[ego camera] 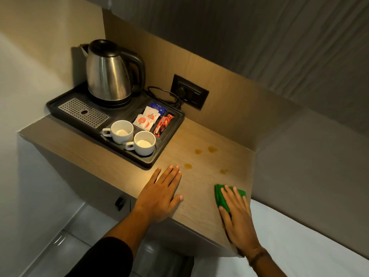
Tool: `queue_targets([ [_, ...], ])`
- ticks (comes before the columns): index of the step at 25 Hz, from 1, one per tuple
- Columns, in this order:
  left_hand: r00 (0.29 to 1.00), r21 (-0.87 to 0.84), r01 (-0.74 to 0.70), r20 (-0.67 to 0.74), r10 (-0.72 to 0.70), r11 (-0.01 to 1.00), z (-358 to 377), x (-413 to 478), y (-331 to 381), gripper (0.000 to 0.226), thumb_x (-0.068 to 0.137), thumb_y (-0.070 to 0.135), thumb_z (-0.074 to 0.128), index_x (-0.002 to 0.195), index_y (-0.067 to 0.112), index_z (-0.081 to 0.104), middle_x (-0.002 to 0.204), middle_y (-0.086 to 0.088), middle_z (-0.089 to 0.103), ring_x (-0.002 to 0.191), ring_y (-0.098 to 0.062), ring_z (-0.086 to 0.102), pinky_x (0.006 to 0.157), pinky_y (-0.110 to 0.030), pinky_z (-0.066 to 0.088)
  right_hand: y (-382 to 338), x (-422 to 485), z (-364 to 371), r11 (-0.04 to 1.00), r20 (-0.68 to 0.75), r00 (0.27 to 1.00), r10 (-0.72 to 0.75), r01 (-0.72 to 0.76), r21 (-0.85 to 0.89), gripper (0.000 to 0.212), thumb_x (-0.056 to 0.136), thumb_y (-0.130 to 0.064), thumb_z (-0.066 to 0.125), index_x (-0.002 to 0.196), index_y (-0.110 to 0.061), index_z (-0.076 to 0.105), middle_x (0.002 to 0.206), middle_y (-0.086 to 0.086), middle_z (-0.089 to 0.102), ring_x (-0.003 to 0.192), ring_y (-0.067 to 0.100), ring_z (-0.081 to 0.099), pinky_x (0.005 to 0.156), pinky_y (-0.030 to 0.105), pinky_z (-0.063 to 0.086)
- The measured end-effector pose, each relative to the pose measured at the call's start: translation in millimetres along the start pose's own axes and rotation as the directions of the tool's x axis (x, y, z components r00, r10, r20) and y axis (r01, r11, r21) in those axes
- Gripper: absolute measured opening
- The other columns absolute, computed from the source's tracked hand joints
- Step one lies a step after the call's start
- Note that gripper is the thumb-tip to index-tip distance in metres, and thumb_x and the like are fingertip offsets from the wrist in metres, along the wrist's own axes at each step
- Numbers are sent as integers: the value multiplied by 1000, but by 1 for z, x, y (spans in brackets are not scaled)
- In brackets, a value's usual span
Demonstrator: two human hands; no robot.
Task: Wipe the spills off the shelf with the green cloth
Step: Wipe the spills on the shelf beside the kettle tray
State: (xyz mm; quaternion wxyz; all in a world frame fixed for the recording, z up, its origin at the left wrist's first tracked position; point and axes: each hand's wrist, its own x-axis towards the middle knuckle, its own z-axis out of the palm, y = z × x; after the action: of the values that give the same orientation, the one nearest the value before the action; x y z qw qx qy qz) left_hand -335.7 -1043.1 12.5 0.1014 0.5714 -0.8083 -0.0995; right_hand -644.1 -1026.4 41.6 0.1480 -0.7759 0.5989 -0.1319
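Observation:
A light wooden shelf (pixel 199 208) carries several small amber spills (pixel 212 149), spread between the tray and the shelf's right side. My right hand (pixel 237 216) lies flat on a folded green cloth (pixel 220 198) near the shelf's front right corner, pressing it onto the wood; the cloth sits short of the spills. Flat on the shelf's front edge, palm down with fingers spread, rests my left hand (pixel 159 193), holding nothing, just in front of the tray's corner.
A black tray (pixel 171 132) on the shelf's left half holds a steel kettle (pixel 108 74), two white cups (pixel 122 131), sachets (pixel 147 119) and a drip grate (pixel 83 112). A wall socket (pixel 189 93) with a cord sits behind. A white bed (pixel 311 248) borders the right.

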Motion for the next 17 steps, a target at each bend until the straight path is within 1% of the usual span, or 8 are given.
queue_targets([
  [3,1000,-2,-4,-6,4,1000,-1,1,0,76,106,60,22,166,15,8,176,-7,5,161,-22,-5,131,-54,6,-13,62,-9,987,-89,983,159,-155,49,53,109,-29,45,159,-25,31,168,-2,31,159,17,13,129,54,10],
  [4,1000,-4,-6,-8,6,1000,-1,1,0,76,106,60,22,166,15,8,176,-7,5,161,-22,-4,130,-54,5,-24,76,-8,981,-80,979,189,-184,66,53,109,-26,46,159,-23,32,168,-1,31,159,19,15,129,54,10],
  [6,1000,-11,-2,-7,2,1000,0,0,0,77,106,61,22,166,15,8,176,-7,4,161,-22,-5,130,-54,4,-30,73,1,993,-34,994,104,-102,62,54,109,-30,44,160,-29,28,169,-7,25,160,15,10,130,53,8],
  [8,1000,-14,2,-1,-2,1000,0,0,0,77,106,62,20,166,16,6,176,-5,1,161,-22,-7,131,-54,4,-8,44,1,998,22,999,-34,33,46,55,108,-44,37,161,-39,21,170,-15,20,159,7,4,130,53,7],
  [9,1000,-13,3,1,-3,1000,-1,1,0,77,106,62,19,166,16,5,176,-5,1,161,-21,-8,131,-54,4,5,35,-3,998,26,998,-54,53,33,55,108,-48,33,161,-41,20,170,-16,20,159,6,4,130,53,8],
  [11,1000,-13,2,-2,-2,1000,-1,2,1,77,106,61,21,166,15,6,176,-6,2,161,-22,-7,130,-55,6,16,58,-10,1000,-11,1000,2,-2,28,55,107,-44,36,160,-36,24,169,-10,26,159,11,8,129,55,11],
  [14,1000,-18,5,-14,-6,1000,-3,2,2,76,106,60,24,166,15,10,176,-8,7,161,-22,-2,130,-55,7,-26,123,-9,987,-55,986,155,-153,48,53,109,-27,45,160,-24,31,169,-1,30,159,20,13,129,53,8],
  [17,1000,-15,10,-11,-10,1000,-3,1,2,77,105,60,25,165,14,11,176,-8,8,161,-23,-1,130,-55,8,-56,114,16,998,33,998,-47,46,36,55,109,-30,43,160,-34,26,170,-9,22,159,13,4,130,51,4],
])
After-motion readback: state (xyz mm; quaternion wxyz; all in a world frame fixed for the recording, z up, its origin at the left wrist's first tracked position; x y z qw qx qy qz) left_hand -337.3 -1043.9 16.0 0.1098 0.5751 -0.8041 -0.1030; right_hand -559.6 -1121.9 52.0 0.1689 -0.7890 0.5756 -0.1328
